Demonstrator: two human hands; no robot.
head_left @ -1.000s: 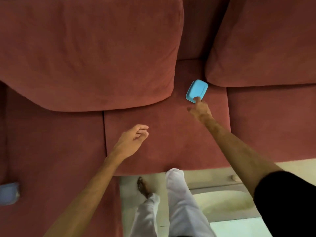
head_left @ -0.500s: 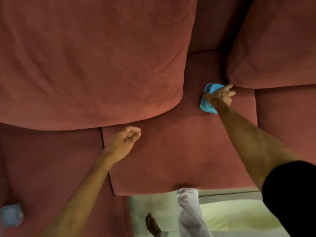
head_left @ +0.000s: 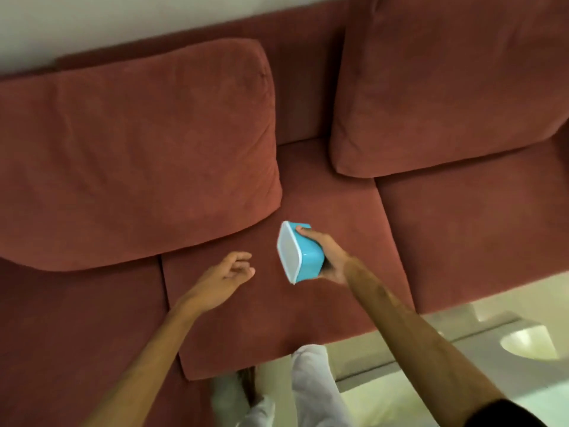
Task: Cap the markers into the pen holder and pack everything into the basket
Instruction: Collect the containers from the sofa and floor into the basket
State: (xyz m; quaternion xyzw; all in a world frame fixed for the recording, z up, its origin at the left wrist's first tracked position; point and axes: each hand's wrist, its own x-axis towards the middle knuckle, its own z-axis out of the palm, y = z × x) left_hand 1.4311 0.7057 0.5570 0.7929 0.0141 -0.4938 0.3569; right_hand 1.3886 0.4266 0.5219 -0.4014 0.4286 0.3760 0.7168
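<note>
red sofa seat (head_left: 246, 318) below; my right hand (head_left: 329, 257) grips the tilted blue holder (head_left: 303, 257), left hand (head_left: 224, 275) loose and empty, so it may slip.

You have a dark red sofa (head_left: 308, 303) under you, its fabric soft and napped; two loose back cushions lie on it, a left cushion (head_left: 138, 155) leaning over the seat and a right cushion (head_left: 446, 81) set apart from it; between them the bare middle seat cushion (head_left: 323, 195) shows; a pale floor (head_left: 400, 396) runs along the sofa's front edge.
</note>
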